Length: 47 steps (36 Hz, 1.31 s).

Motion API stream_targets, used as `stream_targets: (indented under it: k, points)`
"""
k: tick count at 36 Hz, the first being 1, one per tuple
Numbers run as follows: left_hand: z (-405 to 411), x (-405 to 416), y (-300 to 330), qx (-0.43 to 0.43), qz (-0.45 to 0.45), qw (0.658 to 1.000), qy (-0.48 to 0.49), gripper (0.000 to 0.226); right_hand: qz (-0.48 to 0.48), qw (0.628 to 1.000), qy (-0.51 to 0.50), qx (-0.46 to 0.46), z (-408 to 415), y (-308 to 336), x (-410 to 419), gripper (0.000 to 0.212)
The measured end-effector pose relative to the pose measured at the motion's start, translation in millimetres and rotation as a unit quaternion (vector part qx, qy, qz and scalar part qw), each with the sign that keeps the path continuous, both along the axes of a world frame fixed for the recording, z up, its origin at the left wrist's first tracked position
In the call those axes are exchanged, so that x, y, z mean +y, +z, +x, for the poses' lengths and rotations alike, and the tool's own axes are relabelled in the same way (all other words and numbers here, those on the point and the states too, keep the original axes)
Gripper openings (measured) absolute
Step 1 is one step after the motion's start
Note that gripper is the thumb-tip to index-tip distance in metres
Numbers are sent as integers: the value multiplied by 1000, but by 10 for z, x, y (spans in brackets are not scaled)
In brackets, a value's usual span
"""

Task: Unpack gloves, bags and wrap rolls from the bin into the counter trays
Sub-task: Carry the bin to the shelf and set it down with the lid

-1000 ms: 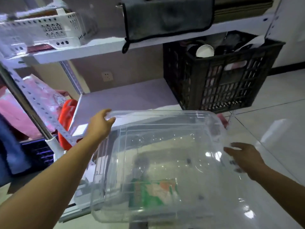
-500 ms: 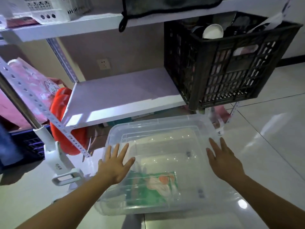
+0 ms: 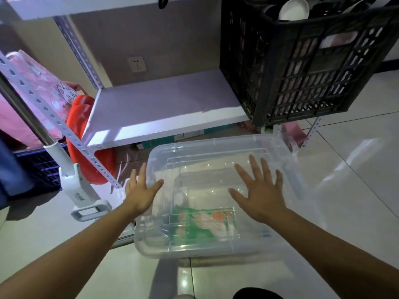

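A clear plastic bin (image 3: 289, 190) with its clear lid on sits on the tiled floor in front of the shelf rack. Through the lid I see a green and orange printed package (image 3: 205, 223) lying in the near part of the bin. My left hand (image 3: 140, 190) hovers flat over the bin's left rim, fingers spread, holding nothing. My right hand (image 3: 259, 195) is spread flat over the middle right of the lid, also with nothing in it. Whether either palm touches the lid is unclear.
A white shelf board (image 3: 164, 108) runs behind the bin, with a black slatted crate (image 3: 302, 67) of dishes on its right end. A perforated rack post (image 3: 56, 124), a red object (image 3: 79, 113) and a white handled device (image 3: 82, 195) stand at left.
The bin went from tilted up in both hands down onto the floor. Both hands let go of its sides and now spread flat over the lid; my right hand moved inward.
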<state>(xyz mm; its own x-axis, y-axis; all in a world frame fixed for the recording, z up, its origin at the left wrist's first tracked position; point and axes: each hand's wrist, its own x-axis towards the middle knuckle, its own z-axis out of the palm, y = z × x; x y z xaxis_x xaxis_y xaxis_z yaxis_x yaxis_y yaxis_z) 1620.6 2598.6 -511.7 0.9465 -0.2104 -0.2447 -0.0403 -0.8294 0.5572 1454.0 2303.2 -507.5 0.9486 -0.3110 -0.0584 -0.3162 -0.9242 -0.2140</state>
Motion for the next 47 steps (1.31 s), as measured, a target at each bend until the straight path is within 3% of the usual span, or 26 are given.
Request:
stream_targets:
  k: [2, 4, 6, 8, 13, 23, 26, 31, 35, 37, 40, 43, 45, 47]
  points:
    - [85, 72, 47, 91, -65, 988, 102, 82, 15, 999, 29, 25, 93, -91, 242, 79]
    - [134, 159, 95, 246, -134, 941, 189, 77, 7, 998, 46, 50, 141, -198, 423, 80]
    - [117, 249, 124, 349, -144, 908, 184, 67, -19, 997, 45, 55, 154, -293, 523, 79]
    - [111, 304, 126, 362, -142, 907, 162, 59, -33, 998, 35, 46, 143, -342, 547, 79]
    - [144, 236, 234, 328, -120, 926, 146, 44, -32, 999, 26, 28, 89, -400, 540, 77]
    - [73, 176, 465, 305, -18, 943, 130, 45, -40, 998, 46, 35, 46, -378, 551, 79]
    - [43, 141, 506, 256, 35, 960, 109, 35, -42, 997, 47, 38, 48, -372, 554, 79]
    - [-38, 68, 472, 180, 48, 978, 97, 36, -26, 997, 50, 52, 49, -312, 556, 80]
    - [-195, -62, 304, -17, 109, 993, -42, 82, 16, 995, 63, 73, 141, -84, 418, 82]
    - [-320, -165, 238, -81, 98, 984, -126, 88, 24, 997, 37, 56, 167, 74, 210, 84]
    - [-586, -275, 64, -76, 113, 962, -237, 83, 37, 997, -61, 17, 151, 278, -249, 89]
    - [-856, -289, -124, -74, 155, 942, -289, 79, 147, 967, -209, 5, 55, 364, -759, 103]
    - [-921, -290, -191, -91, 170, 938, -289, 77, 295, 907, -301, 7, -49, 353, -1072, 109]
    - [-925, -298, -215, -92, 173, 937, -289, 77, 378, 849, -361, 79, -184, 315, -1300, 107]
